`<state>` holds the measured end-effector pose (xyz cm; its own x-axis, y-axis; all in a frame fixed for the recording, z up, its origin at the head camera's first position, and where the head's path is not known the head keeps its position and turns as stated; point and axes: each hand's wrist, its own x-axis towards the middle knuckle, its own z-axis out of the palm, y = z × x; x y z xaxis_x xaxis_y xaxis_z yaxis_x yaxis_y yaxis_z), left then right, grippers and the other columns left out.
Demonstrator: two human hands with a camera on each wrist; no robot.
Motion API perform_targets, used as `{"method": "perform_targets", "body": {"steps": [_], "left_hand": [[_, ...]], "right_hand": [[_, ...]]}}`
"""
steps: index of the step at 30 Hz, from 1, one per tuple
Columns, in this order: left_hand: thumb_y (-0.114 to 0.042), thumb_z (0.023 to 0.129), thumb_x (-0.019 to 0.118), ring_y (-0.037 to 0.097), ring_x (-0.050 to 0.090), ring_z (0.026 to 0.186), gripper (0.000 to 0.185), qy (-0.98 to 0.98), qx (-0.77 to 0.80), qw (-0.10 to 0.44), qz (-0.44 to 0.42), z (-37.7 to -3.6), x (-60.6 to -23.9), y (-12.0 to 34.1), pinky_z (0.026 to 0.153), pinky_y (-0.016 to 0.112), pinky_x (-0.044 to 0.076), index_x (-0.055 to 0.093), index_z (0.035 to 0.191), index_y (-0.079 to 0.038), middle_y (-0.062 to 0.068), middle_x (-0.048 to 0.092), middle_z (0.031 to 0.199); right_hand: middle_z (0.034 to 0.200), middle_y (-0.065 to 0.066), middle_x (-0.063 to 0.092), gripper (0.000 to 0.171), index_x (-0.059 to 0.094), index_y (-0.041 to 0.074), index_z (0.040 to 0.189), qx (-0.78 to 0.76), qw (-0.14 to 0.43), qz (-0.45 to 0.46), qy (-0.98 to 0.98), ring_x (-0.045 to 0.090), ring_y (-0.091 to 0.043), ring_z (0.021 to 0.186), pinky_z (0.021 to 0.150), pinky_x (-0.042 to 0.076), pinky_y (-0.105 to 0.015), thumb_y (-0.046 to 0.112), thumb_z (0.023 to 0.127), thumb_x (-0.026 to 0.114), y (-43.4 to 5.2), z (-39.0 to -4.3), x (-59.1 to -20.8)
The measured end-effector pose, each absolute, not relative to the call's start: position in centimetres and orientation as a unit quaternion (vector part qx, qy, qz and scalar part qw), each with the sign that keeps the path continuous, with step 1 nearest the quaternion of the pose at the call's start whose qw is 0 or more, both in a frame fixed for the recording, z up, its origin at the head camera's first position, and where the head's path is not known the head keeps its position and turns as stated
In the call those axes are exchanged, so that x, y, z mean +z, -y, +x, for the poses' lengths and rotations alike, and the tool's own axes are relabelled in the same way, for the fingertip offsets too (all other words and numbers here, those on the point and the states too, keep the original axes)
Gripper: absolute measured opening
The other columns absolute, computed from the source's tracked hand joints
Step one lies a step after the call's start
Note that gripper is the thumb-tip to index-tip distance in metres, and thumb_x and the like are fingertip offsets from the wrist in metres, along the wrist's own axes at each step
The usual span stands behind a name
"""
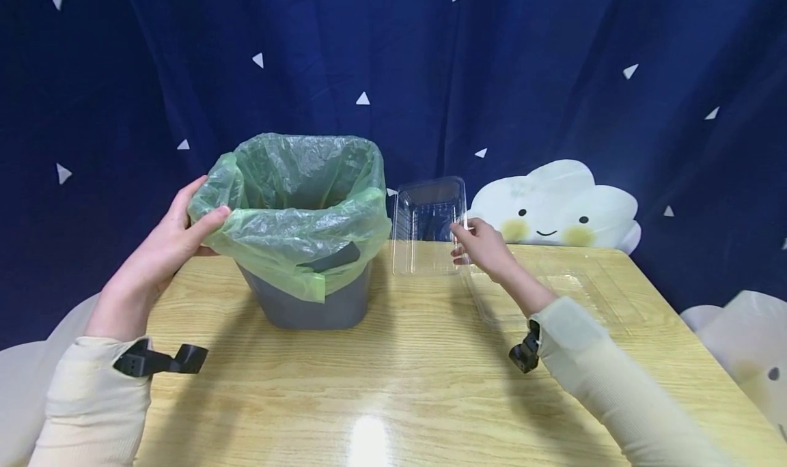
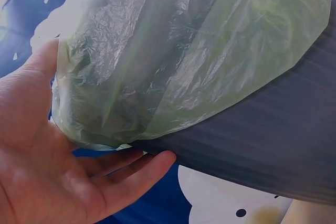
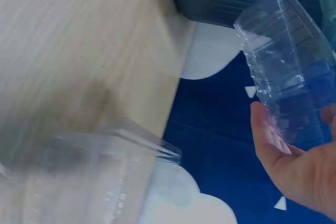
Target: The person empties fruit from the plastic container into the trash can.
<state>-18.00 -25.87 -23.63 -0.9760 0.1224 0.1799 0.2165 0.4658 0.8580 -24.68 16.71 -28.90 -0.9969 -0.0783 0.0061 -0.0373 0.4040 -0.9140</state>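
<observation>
A grey trash bin [image 1: 307, 303] lined with a green plastic bag [image 1: 295, 235] stands on the table, left of centre. My left hand [image 1: 161, 245] grips the bag-covered rim at its left side, thumb over the top edge; the left wrist view shows fingers [image 2: 152, 174] under the bag's fold, against the bin wall. Right of the bin, my right hand [image 1: 486, 248] pinches the right side of a clear plastic container [image 1: 430, 214], held tilted up above the table. In the right wrist view this container [image 3: 286, 61] is between thumb and fingers, near the bin.
More clear plastic containers [image 1: 572, 282] lie on the wooden table [image 1: 430, 385] at the right, partly behind my right forearm. A dark blue curtain [image 1: 406, 57] with white triangles hangs behind the table, with a smiling cloud [image 1: 556, 204] at the back edge.
</observation>
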Motion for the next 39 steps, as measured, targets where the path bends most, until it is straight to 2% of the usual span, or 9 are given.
{"method": "perform_targets", "body": {"steps": [8, 13, 16, 19, 24, 28, 31, 35, 39], "left_hand": [[-0.037, 0.095, 0.042, -0.004, 0.044, 0.094, 0.069, 0.864, -0.494, 0.037, -0.094, -17.9, -23.5, 26.0, 0.068, 0.019, 0.047, -0.003, 0.146, -0.024, 0.018, 0.022, 0.140], [-0.037, 0.095, 0.042, -0.003, 0.042, 0.096, 0.069, 0.865, -0.490, 0.044, -0.094, -17.9, -23.7, 26.1, 0.067, 0.019, 0.047, -0.003, 0.146, -0.024, 0.019, 0.022, 0.141], [-0.036, 0.095, 0.043, -0.004, 0.044, 0.094, 0.069, 0.865, -0.488, 0.065, -0.093, -17.9, -23.9, 26.1, 0.066, 0.018, 0.047, 0.000, 0.147, -0.021, 0.018, 0.027, 0.138], [-0.032, 0.095, 0.046, -0.004, 0.047, 0.090, 0.067, 0.861, -0.490, 0.095, -0.094, -18.0, -24.3, 26.0, 0.065, 0.017, 0.048, 0.007, 0.147, -0.016, 0.017, 0.033, 0.133], [-0.029, 0.094, 0.048, -0.005, 0.050, 0.088, 0.065, 0.854, -0.497, 0.119, -0.099, -17.9, -24.6, 25.8, 0.064, 0.016, 0.048, 0.012, 0.147, -0.014, 0.015, 0.039, 0.129], [-0.027, 0.094, 0.048, -0.006, 0.050, 0.089, 0.066, 0.850, -0.503, 0.121, -0.103, -17.8, -24.8, 25.8, 0.065, 0.015, 0.048, 0.011, 0.147, -0.014, 0.020, 0.037, 0.131], [-0.025, 0.095, 0.048, -0.007, 0.051, 0.090, 0.065, 0.845, -0.511, 0.121, -0.106, -17.6, -25.2, 25.7, 0.065, 0.017, 0.050, 0.009, 0.146, -0.012, 0.021, 0.037, 0.130], [-0.026, 0.096, 0.044, -0.007, 0.052, 0.089, 0.059, 0.847, -0.508, 0.109, -0.114, -17.1, -26.2, 25.9, 0.067, 0.020, 0.052, 0.016, 0.143, -0.003, 0.014, 0.042, 0.122], [-0.030, 0.099, 0.035, -0.008, 0.053, 0.089, 0.051, 0.856, -0.496, 0.075, -0.126, -16.4, -27.4, 26.5, 0.069, 0.021, 0.052, 0.027, 0.135, 0.005, -0.001, 0.047, 0.113]], "right_hand": [[0.090, -0.014, 0.054, 0.039, 0.043, -0.008, 0.112, -0.513, 0.073, -0.023, -0.855, 0.060, -0.013, 0.063, 0.068, 0.054, -0.038, 0.027, 0.095, 0.043, -16.5, -24.2, -31.5], [0.093, -0.017, 0.059, 0.038, 0.046, -0.006, 0.110, -0.474, 0.071, -0.019, -0.877, 0.065, -0.026, 0.071, 0.060, 0.054, -0.033, 0.028, 0.095, 0.044, -16.2, -24.1, -32.8], [0.100, -0.023, 0.060, 0.041, 0.047, -0.007, 0.114, -0.440, 0.082, -0.020, -0.894, 0.066, -0.030, 0.077, 0.057, 0.054, -0.029, 0.028, 0.095, 0.043, -16.1, -24.0, -33.5], [0.103, -0.023, 0.061, 0.043, 0.050, -0.009, 0.115, -0.374, 0.083, -0.032, -0.923, 0.065, -0.026, 0.071, 0.062, 0.053, -0.030, 0.029, 0.095, 0.043, -16.1, -23.9, -34.3], [0.075, -0.018, 0.064, 0.041, 0.053, -0.011, 0.110, -0.352, 0.101, -0.034, -0.930, 0.058, -0.016, 0.054, 0.066, 0.052, -0.035, 0.026, 0.095, 0.042, -16.3, -23.8, -35.2], [0.054, -0.014, 0.057, 0.038, 0.047, -0.015, 0.111, -0.419, 0.136, -0.009, -0.898, 0.057, -0.018, 0.044, 0.053, 0.053, -0.035, 0.020, 0.096, 0.041, -16.3, -23.7, -35.6], [0.050, -0.014, 0.057, 0.034, 0.049, -0.014, 0.100, -0.408, 0.130, -0.006, -0.904, 0.056, -0.016, 0.039, 0.049, 0.052, -0.032, 0.019, 0.096, 0.042, -16.1, -23.6, -35.6], [0.052, -0.011, 0.056, 0.032, 0.051, -0.002, 0.076, -0.346, 0.096, 0.002, -0.933, 0.057, -0.017, 0.042, 0.055, 0.051, -0.029, 0.023, 0.094, 0.045, -16.1, -23.4, -35.1], [0.058, -0.008, 0.053, 0.031, 0.051, 0.003, 0.072, -0.289, 0.065, 0.009, -0.955, 0.062, -0.024, 0.053, 0.062, 0.049, -0.032, 0.026, 0.092, 0.047, -16.2, -23.2, -34.2]]}}
